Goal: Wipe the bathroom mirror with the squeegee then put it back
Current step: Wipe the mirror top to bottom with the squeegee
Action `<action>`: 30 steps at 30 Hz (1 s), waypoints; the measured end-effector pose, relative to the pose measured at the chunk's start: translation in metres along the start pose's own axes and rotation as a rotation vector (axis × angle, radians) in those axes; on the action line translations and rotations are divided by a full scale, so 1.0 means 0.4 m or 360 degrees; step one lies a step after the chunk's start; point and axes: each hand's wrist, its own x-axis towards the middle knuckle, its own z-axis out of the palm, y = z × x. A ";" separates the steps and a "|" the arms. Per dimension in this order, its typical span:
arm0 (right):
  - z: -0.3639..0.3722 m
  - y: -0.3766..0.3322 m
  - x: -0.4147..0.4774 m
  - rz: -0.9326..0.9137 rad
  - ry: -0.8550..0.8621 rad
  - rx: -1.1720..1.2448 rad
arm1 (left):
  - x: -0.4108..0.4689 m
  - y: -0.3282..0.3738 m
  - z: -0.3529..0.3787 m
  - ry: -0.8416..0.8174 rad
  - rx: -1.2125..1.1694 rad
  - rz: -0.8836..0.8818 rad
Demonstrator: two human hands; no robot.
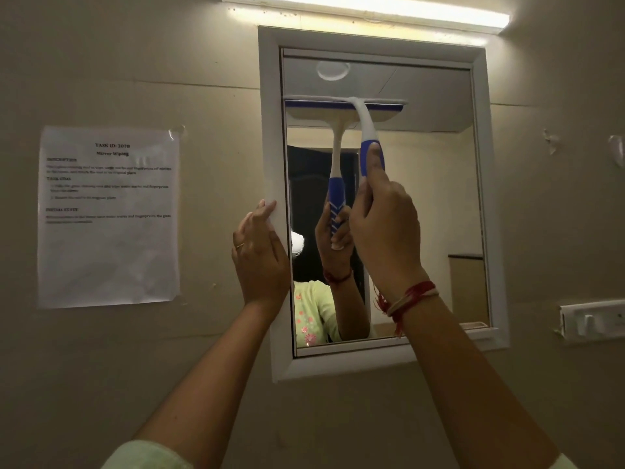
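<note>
A white-framed mirror point(422, 214) hangs on the beige wall. A white and blue squeegee point(367, 130) lies with its blade pressed flat across the upper left part of the glass. My right hand point(385, 228) grips its blue handle, thumb stretched up along it. My left hand point(260, 255) rests flat against the mirror's left frame point(270, 164), fingers together, holding nothing. The glass reflects the squeegee, the gripping hand and a light green garment.
A printed task sheet point(108, 214) is taped to the wall left of the mirror. A tube light point(365, 8) glows above the frame. A white switch plate point(592, 321) and a clear wall hook point(615, 150) sit to the right.
</note>
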 end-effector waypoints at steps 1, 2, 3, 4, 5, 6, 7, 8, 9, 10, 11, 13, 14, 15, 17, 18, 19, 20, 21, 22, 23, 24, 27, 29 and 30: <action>-0.001 -0.001 -0.012 0.0000 -0.0001 0.0014 | 0.000 0.000 0.000 0.0000 0.0003 0.0001; -0.003 -0.001 -0.023 0.0001 -0.0002 0.0025 | 0.001 0.000 0.001 -0.0001 0.0007 -0.0001; -0.004 -0.002 -0.035 0.0006 -0.0008 0.0030 | 0.002 0.000 0.001 0.0000 0.0009 -0.0003; -0.005 -0.002 -0.046 0.0014 -0.0017 0.0031 | 0.001 0.000 0.002 0.0002 0.0012 -0.0003; -0.006 -0.001 -0.056 0.0025 -0.0027 0.0035 | 0.001 0.002 0.002 0.0006 0.0013 -0.0002; -0.007 0.000 -0.065 0.0033 -0.0033 0.0039 | 0.001 0.003 0.001 0.0009 0.0013 -0.0001; -0.009 0.000 -0.074 0.0040 -0.0036 0.0044 | 0.000 0.004 0.001 0.0010 0.0011 -0.0001; -0.010 0.001 -0.082 0.0043 -0.0036 0.0049 | 0.001 0.005 0.000 0.0010 0.0012 -0.0005; -0.012 0.002 -0.091 0.0046 -0.0041 0.0055 | 0.001 0.005 0.000 0.0010 0.0016 -0.0012; -0.014 0.004 -0.099 0.0046 -0.0047 0.0060 | 0.001 0.006 -0.001 0.0012 0.0023 -0.0021; -0.016 0.007 -0.109 0.0043 -0.0052 0.0064 | 0.001 0.008 -0.001 0.0014 0.0030 -0.0027; -0.018 0.015 -0.130 0.0032 -0.0059 0.0069 | 0.002 0.010 -0.001 0.0014 0.0042 -0.0024; -0.019 0.019 -0.140 0.0026 -0.0060 0.0070 | 0.002 0.010 -0.002 0.0013 0.0052 -0.0018; -0.020 0.021 -0.151 0.0026 -0.0059 0.0070 | 0.001 0.008 -0.002 0.0009 0.0063 -0.0015; -0.023 0.023 -0.171 0.0036 -0.0049 0.0077 | 0.002 0.004 -0.002 0.0002 0.0072 -0.0011; -0.025 0.023 -0.181 0.0036 -0.0044 0.0079 | 0.002 0.004 -0.002 0.0000 0.0070 -0.0008; -0.027 0.023 -0.191 0.0038 -0.0042 0.0084 | 0.002 0.002 -0.002 0.0000 0.0067 -0.0005; -0.028 0.024 -0.200 0.0045 -0.0048 0.0092 | 0.002 0.002 -0.002 0.0000 0.0067 -0.0002; -0.030 0.025 -0.208 0.0059 -0.0060 0.0103 | 0.003 0.002 -0.002 0.0005 0.0071 -0.0001; -0.029 0.027 -0.217 0.0070 -0.0072 0.0106 | 0.002 0.003 -0.002 0.0010 0.0079 -0.0003; -0.029 0.028 -0.225 0.0075 -0.0074 0.0102 | 0.002 0.003 -0.001 0.0016 0.0087 -0.0005; -0.028 0.029 -0.232 0.0075 -0.0069 0.0095 | 0.002 0.003 -0.001 0.0020 0.0093 -0.0007; -0.028 0.031 -0.252 0.0086 -0.0053 0.0091 | 0.001 0.000 0.001 0.0014 0.0091 -0.0019; -0.029 0.034 -0.265 0.0086 -0.0059 0.0093 | 0.003 -0.001 0.003 0.0016 0.0092 -0.0029; -0.029 0.036 -0.272 0.0081 -0.0062 0.0096 | 0.003 -0.002 0.004 0.0016 0.0095 -0.0033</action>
